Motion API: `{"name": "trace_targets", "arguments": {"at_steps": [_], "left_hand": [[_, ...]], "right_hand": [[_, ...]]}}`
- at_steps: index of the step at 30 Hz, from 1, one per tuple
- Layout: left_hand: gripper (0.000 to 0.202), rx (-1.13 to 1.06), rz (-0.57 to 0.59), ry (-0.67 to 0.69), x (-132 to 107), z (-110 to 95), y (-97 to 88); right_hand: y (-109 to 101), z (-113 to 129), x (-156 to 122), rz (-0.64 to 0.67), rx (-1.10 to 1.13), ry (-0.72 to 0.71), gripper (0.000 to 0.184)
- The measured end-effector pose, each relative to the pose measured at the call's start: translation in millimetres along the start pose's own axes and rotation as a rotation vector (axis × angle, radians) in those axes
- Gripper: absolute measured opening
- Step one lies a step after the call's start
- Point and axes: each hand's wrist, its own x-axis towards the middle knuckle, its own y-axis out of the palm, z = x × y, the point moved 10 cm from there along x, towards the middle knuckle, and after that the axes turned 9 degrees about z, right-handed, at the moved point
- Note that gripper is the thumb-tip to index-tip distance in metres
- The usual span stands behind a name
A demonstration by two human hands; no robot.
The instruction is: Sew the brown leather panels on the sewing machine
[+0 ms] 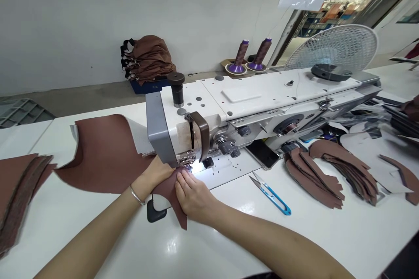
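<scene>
A brown leather piece (104, 157) lies across the white table and runs under the presser foot (185, 159) of an industrial sewing machine (262, 100). My left hand (153, 175) holds the leather just left of the foot, with a bangle on the wrist. My right hand (193, 196) presses its fingertips on the lower flap of the leather, close to the lit needle area. The needle itself is hard to see behind the foot and glare.
Stacks of cut leather lie at the left (19, 192) and right (327, 174). Blue-handled thread snips (270, 194) and a phone (262, 153) sit near the machine. Thread cones (248, 56) and a fan (330, 50) stand behind it.
</scene>
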Motion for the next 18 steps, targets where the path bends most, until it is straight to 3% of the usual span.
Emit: {"name": "trace_targets", "arguments": {"at_steps": [8,18], "left_hand": [[0.031,0.065,-0.004,0.048,-1,-1,13.3],[0.03,0.086,0.0,0.05,-4,-3,15.0]], "right_hand": [[-8,0,0,-0.053,-0.003,0.004,0.032],[-2,1,0,0.015,0.001,-0.02,0.032]]}}
